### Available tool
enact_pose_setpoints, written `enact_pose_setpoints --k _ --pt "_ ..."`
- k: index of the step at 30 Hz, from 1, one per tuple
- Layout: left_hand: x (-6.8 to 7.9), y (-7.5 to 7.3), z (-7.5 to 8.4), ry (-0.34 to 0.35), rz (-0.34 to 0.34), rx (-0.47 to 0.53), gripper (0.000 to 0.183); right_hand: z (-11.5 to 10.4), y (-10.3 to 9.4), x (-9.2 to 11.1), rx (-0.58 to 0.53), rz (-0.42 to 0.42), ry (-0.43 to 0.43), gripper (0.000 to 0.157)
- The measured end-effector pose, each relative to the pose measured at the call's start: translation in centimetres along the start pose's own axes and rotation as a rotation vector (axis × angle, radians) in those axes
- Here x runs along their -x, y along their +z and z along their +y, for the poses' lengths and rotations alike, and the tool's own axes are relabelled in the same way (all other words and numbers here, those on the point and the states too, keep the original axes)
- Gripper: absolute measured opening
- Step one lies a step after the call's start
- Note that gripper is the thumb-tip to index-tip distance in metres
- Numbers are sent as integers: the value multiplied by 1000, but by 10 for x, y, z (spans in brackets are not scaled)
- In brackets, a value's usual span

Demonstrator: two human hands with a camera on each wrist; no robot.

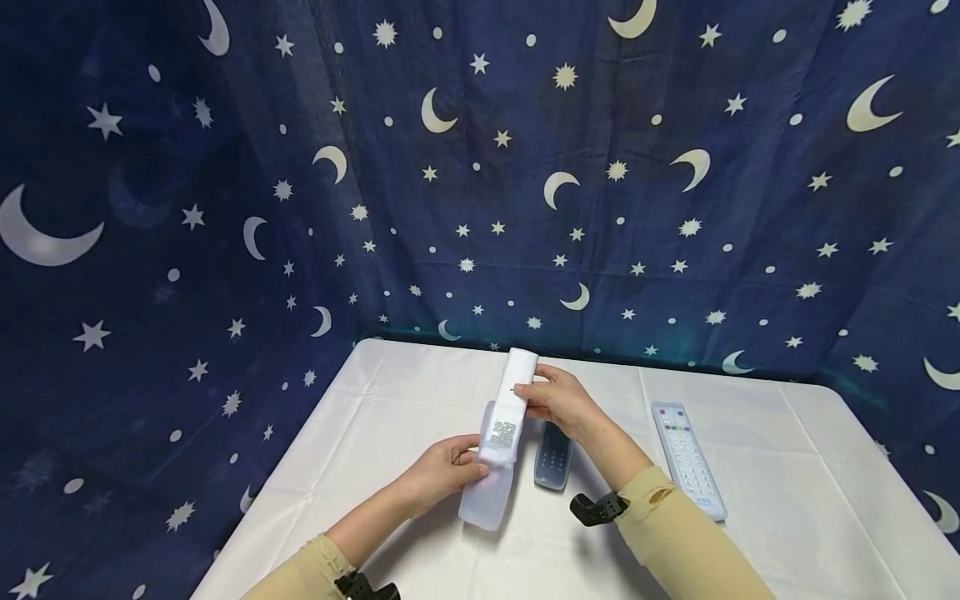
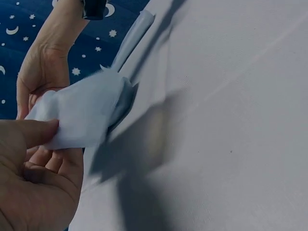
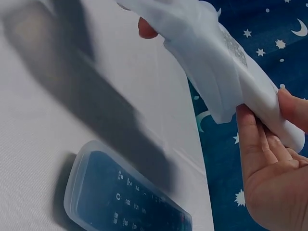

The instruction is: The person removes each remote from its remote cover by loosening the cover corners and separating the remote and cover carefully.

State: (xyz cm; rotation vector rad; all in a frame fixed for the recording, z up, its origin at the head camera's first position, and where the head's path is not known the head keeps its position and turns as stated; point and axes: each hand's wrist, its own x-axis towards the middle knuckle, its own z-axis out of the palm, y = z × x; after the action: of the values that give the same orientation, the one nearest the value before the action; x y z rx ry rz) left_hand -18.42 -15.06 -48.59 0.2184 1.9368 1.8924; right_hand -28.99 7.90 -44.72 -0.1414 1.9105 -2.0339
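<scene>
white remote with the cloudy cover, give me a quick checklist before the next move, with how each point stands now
1. Right hand grips the white remote: ok.
2. Left hand pinches the cloudy cover: ok.
3. Remote and cover either fully joined or fully apart: not ok, the cover overlaps only the remote's lower part.
4. White remote's button side checked: cannot tell, that side faces away.
5. Dark remote resting on the table: ok, it lies below the raised pair.
6. Pale remote out of the hands' way: ok, it lies off to the right.
</scene>
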Motion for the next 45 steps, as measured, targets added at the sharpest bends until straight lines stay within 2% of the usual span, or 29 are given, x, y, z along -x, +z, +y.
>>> enact_pose_setpoints --k 6,11,14,25,30,37,45 --pt "3 -2 2 -24 -30 15 64 -2 0 -2 8 3 8 63" --pt "7 -5 0 -56 -110 68 77 -4 -3 -2 -2 20 -1 66" --pt "10 -5 -1 -57 -123 80 82 -5 -5 -3 -23 36 -3 66" --pt "9 0 -4 -66 20 30 63 -3 2 -1 16 -10 -29 60" --pt "7 1 -7 -43 65 45 60 -2 3 3 5 -49 -16 68" --pt "4 4 -9 -42 77 85 55 -1 5 5 62 -56 -17 74" --pt "9 -3 -12 -85 73 34 59 -1 2 3 74 -14 -32 69"
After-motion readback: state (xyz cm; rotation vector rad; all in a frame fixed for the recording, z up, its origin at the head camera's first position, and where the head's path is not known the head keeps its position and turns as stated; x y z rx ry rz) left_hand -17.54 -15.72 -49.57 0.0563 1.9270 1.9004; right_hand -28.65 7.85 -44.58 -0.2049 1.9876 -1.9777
